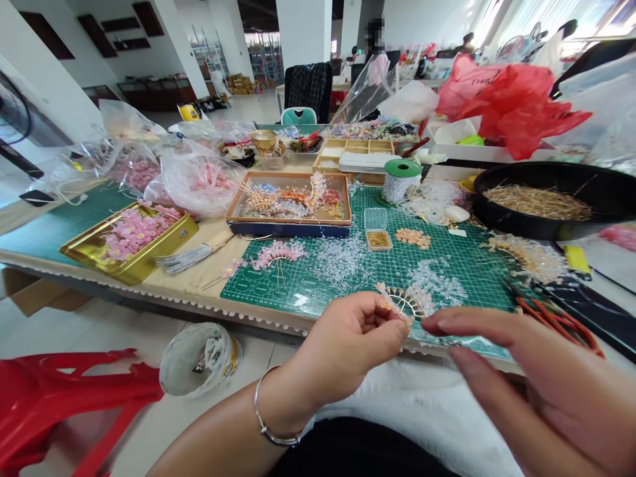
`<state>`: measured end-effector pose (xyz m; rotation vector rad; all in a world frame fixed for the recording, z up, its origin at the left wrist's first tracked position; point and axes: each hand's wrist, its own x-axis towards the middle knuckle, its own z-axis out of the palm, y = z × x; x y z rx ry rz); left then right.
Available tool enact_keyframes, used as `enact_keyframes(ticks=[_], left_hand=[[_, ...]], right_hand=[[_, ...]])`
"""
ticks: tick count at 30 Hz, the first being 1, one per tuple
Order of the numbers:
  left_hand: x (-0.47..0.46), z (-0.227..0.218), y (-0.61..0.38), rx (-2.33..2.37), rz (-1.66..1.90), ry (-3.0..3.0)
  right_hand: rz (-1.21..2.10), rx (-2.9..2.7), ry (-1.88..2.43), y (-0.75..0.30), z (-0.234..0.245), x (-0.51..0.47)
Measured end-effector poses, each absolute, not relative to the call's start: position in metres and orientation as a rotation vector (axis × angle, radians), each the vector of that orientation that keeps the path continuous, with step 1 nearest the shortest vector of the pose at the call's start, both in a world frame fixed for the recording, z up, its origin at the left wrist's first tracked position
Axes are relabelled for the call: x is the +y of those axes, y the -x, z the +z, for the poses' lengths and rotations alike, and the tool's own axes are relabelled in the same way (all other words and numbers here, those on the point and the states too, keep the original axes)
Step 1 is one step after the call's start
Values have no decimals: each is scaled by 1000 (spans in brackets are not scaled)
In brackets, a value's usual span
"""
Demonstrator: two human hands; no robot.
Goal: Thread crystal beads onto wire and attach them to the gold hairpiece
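Note:
My left hand point(360, 334) is closed in a pinch on a curved gold hair comb point(406, 302) edged with pale pink and clear beads. The comb is held up just over the near edge of the green cutting mat point(308, 291). To its right is my right hand point(536, 371), thumb and forefinger apart, fingertips close to the comb; no thing shows clearly between them. Beyond the hands lie loose clear beads point(340, 258), peach flower pieces point(413, 237) and a small box of gold beads point(378, 240). A pink flowered comb point(278, 254) rests further left.
A gold tin point(126, 262) of pink flowers and a wire bundle point(191, 257) are at left. Behind are a tray of ornaments point(293, 224) and a thread spool point(397, 179). Right are a black pan point(546, 228) and red-handled pliers point(561, 324). A bucket point(186, 371) stands below.

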<state>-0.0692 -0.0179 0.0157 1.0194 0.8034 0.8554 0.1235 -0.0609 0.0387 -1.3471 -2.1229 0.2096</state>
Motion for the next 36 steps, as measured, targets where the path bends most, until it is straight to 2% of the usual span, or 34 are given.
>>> enact_keyframes(ticks=[13,25,31,36], left_hand=[[-22,13,67,765,835,-921],[-17,9,71,630,780,-850],[-14,8,69,645,795,-901],[-9,8,73,659,815,-871]], right_hand=[[56,-2294,999,-108,23,-50],[42,-2377,1001,-119,23,-41],[186,-2299,1205,-117,20,-44],[470,-2160,1378,-122,27,-41]])
